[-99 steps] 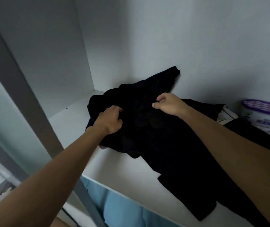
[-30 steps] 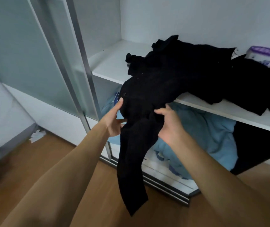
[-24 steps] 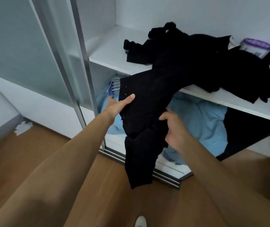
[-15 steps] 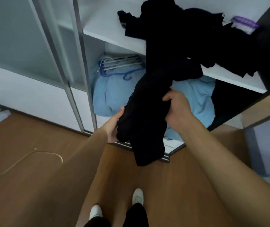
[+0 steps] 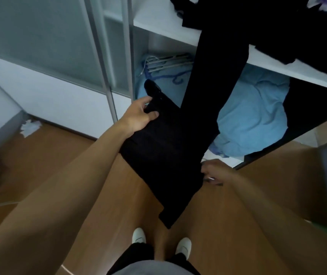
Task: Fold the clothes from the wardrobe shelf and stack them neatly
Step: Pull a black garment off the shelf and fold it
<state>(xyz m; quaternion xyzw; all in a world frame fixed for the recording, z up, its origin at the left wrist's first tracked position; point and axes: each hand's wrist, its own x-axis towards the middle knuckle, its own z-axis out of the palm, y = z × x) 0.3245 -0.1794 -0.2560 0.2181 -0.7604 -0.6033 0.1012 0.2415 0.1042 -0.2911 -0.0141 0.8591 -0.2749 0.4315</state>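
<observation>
Wardrobe shelf: holds a heap of dark clothes. One black garment trails from that heap over the shelf edge and hangs down above the wooden floor.

Left hand: fingers and thumb curled round the garment's upper left edge.

Right hand: at the garment's right edge, blurred; grip cannot be told.

Compartment below the shelf: contains light blue fabric and a bundle of hangers lying on it.
</observation>
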